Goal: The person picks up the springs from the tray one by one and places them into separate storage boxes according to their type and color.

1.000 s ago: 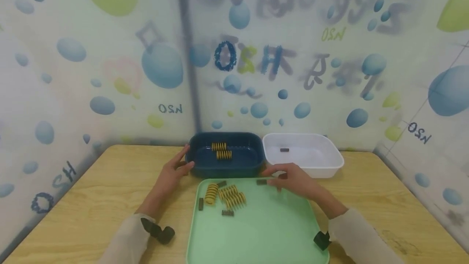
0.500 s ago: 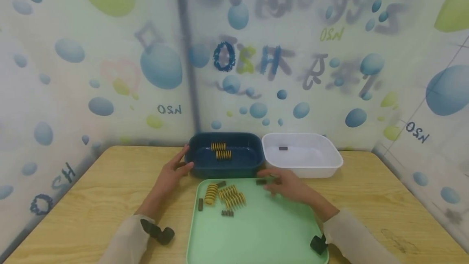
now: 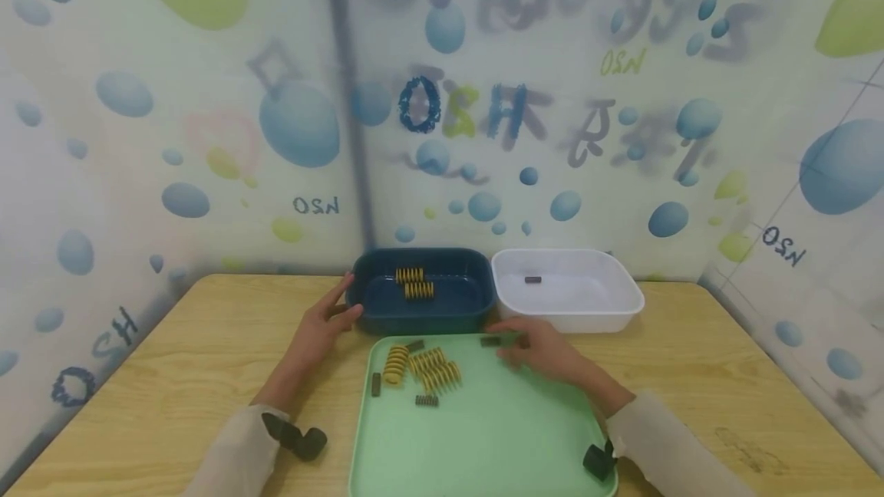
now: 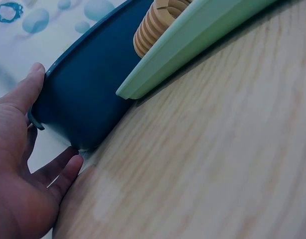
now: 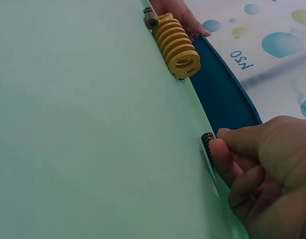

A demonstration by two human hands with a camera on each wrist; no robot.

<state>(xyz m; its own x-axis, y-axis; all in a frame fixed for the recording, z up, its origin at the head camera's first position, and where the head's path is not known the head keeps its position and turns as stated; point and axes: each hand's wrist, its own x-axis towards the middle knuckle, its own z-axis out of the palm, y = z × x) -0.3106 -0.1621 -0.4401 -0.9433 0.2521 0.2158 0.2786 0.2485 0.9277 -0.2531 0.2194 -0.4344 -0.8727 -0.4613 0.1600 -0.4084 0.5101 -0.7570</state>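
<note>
My left hand [image 3: 322,326] rests against the left end of the dark blue bin [image 3: 421,326], fingers spread and fairly straight; in the left wrist view a fingertip touches the rim. My right hand [image 3: 549,351] is at the far edge of the green tray [image 3: 483,443], fingertips apart on either side of a small dark coil spring [image 3: 490,341]. In the right wrist view the fingers partly cover that spring [image 5: 208,141]. Three larger yellow coil springs [image 3: 396,365] and several small dark springs [image 3: 427,400] lie at the tray's far left. Two yellow springs [image 3: 419,291] lie in the blue bin.
A white bin [image 3: 573,322] stands right of the blue one, with a small dark spring [image 3: 532,280] inside. Both bins stand behind the tray on the wooden table [image 3: 276,436], close to a patterned wall [image 3: 594,136].
My right hand has shifted slightly left and down around the small dark spring, then stayed there. My left hand stays on the blue bin. The springs keep their places.
</note>
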